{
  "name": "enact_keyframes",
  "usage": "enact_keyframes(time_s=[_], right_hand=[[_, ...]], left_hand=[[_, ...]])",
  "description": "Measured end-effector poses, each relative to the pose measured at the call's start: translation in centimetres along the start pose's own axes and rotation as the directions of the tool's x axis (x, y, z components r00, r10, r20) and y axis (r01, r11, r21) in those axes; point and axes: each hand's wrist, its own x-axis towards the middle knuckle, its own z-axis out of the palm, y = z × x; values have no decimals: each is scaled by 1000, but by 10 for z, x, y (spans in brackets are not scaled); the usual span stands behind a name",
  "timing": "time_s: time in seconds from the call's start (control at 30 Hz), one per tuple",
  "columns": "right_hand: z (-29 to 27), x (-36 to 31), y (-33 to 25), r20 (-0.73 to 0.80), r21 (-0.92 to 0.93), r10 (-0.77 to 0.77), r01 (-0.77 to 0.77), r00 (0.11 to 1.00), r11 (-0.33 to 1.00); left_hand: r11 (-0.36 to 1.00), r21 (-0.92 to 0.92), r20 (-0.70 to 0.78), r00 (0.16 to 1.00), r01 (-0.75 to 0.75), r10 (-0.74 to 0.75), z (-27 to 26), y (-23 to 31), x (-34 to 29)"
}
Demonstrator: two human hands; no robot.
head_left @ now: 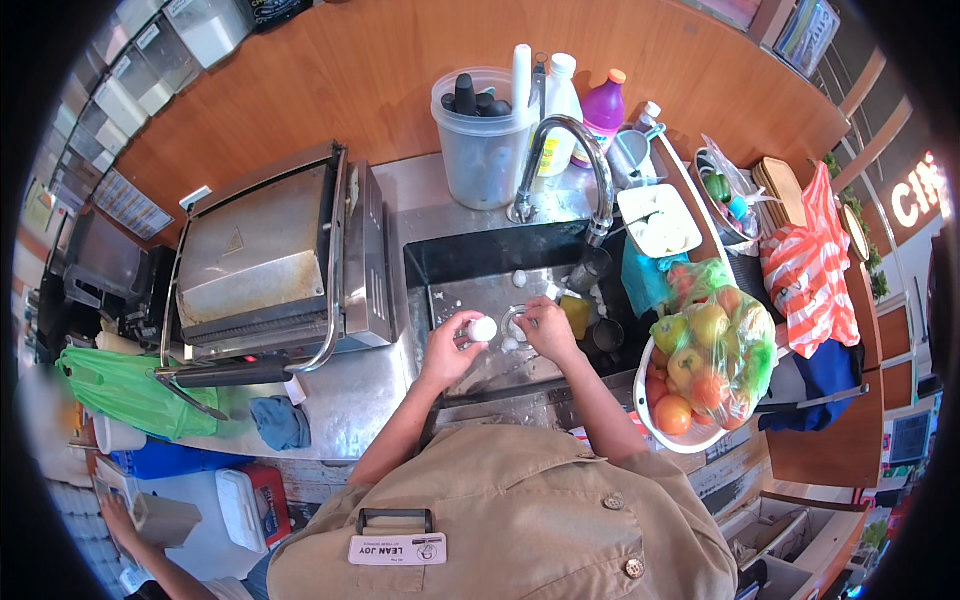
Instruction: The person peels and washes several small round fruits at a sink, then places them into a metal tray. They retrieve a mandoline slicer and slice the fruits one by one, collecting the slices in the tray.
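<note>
Over the sink [490, 377], my left hand [452, 350] is closed round a smooth white egg [482, 329], held up between thumb and fingers. Just to its right, my right hand [548, 330] is low above the drain [514, 322], fingertips pinched together; whatever they hold, if anything, is too small to make out. Small white pieces that look like eggshell [511, 344] lie by the drain. Another white lump [519, 279] rests farther back on the sink bottom. To the right of my right hand are a yellow sponge [575, 316] and a dark cup [605, 336].
A curved faucet [575, 122] arches over the sink's back. At right stand a white tub [660, 222] of pale pieces and a basket [690, 440] of bagged produce. A press grill [255, 265] sits left. Behind are a utensil bucket [470, 165] and bottles [604, 105]. Another person's hand [120, 520] shows lower left.
</note>
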Motion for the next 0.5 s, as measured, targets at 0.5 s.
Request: enact_keyframes(time_s=[0.5], right_hand=[[4,-3,-40,43,200,-198,185,979,962]], left_hand=[[997,67,-52,998,-35,38,7,4,-7]])
